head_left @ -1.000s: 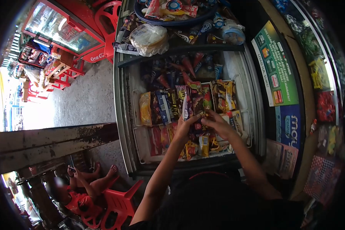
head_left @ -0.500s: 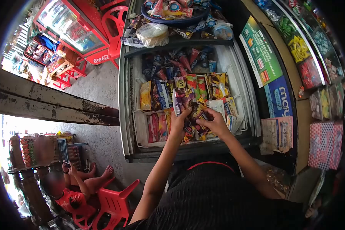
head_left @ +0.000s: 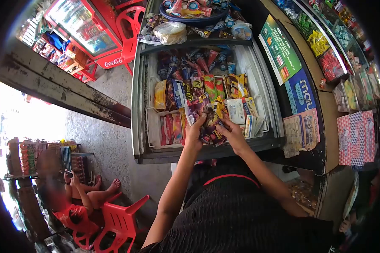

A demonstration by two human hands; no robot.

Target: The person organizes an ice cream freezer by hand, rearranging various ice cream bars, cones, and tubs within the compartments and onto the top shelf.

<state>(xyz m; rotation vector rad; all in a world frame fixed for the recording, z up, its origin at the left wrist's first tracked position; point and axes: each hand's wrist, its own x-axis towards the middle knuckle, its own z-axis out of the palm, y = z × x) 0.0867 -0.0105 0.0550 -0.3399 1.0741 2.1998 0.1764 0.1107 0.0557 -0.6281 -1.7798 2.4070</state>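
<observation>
My left hand point(head_left: 194, 133) grips several dark purple ice cream packets point(head_left: 208, 127) by their left side, thumb on top. My right hand point(head_left: 233, 135) pinches the right side of the same packets with thumb and fingers. They are held above the front of an open chest freezer point(head_left: 142, 105). Beneath and behind them, upright rows of wrapped ice creams fill the baskets, among them a yellow packet point(head_left: 160, 95) and red-and-green packets point(head_left: 214, 86). Pink packets point(head_left: 169, 130) stand left of my left hand; white packets point(head_left: 236, 110) stand beyond my right hand.
On the freezer top sits a blue basin point(head_left: 194, 21) of cones beside a bag of round wafers point(head_left: 170, 33). A shelf of sweets point(head_left: 318, 42) runs along the right. At left, a person point(head_left: 78, 206) sits on a red chair point(head_left: 119, 219); a drinks fridge point(head_left: 82, 29) stands behind.
The held packets have turned and drawn a little nearer to me, showing more of the front wrapper. Both hands keep their grip. The view has shifted slightly.
</observation>
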